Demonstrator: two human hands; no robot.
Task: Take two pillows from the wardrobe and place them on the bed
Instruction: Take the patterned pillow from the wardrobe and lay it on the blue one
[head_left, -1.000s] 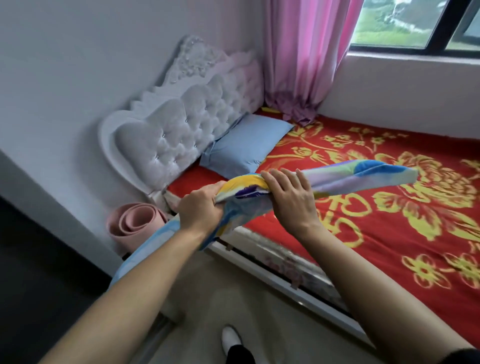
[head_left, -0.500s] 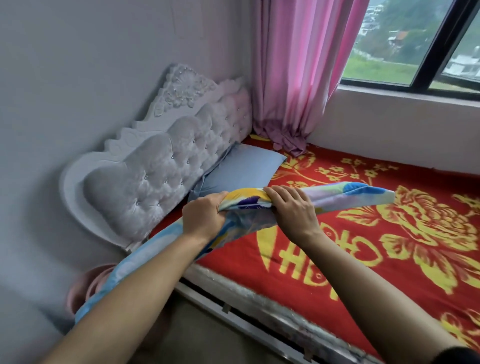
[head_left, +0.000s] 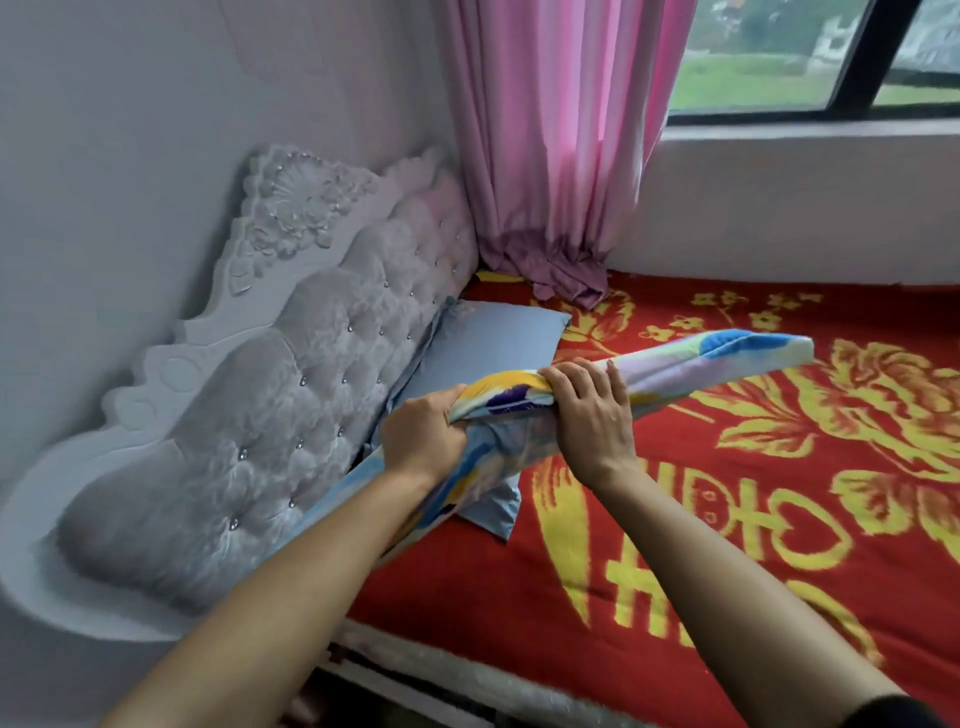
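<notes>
The left hand (head_left: 423, 434) is clenched in a fist on the near edge of the multicoloured pillow (head_left: 675, 364), at frame centre. The right hand (head_left: 592, 410) grips the same edge just to its right, fingers curled over the top and closed on the fabric. The pillow is held above the bed (head_left: 779, 519), clear of the red-and-yellow cover. Its long axis runs from lower left to upper right: one end trails under the left forearm, the other end points toward the window wall at right. A blue pillow (head_left: 493, 348) lies flat on the bed directly beneath the hands, its far edge against the tufted headboard (head_left: 270, 415) at left. A pink curtain (head_left: 550, 156) hangs in the upper centre corner. The bed surface right of the blue pillow is open.
</notes>
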